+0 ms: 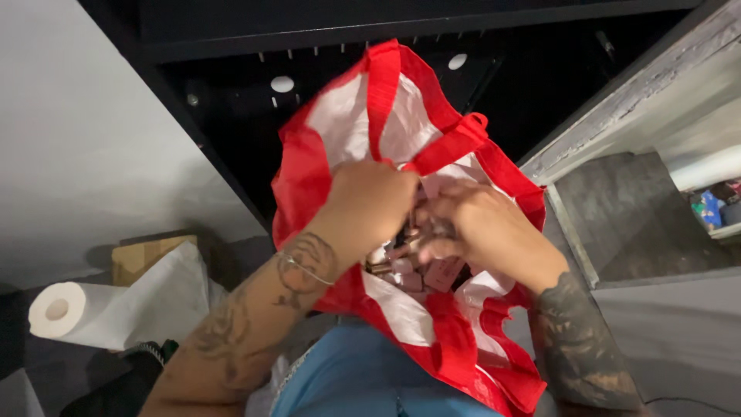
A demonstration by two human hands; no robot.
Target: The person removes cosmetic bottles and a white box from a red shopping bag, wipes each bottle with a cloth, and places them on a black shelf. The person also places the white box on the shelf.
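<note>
A red and white woven shopping bag [340, 123] hangs open in front of me, its red handles up. Both hands reach into its mouth. My left hand [370, 202] is curled into a fist inside the bag, over a pile of small pink boxes [432, 272]. My right hand [482, 228] has its fingers bent down among the same boxes. What each hand grips is hidden by the fingers and motion blur.
A black shelving unit [231, 108] with peg holes stands behind the bag. A paper towel roll [85, 309] and a cardboard box [143, 255] lie at the left. A grey worn ledge [633, 100] runs at the right.
</note>
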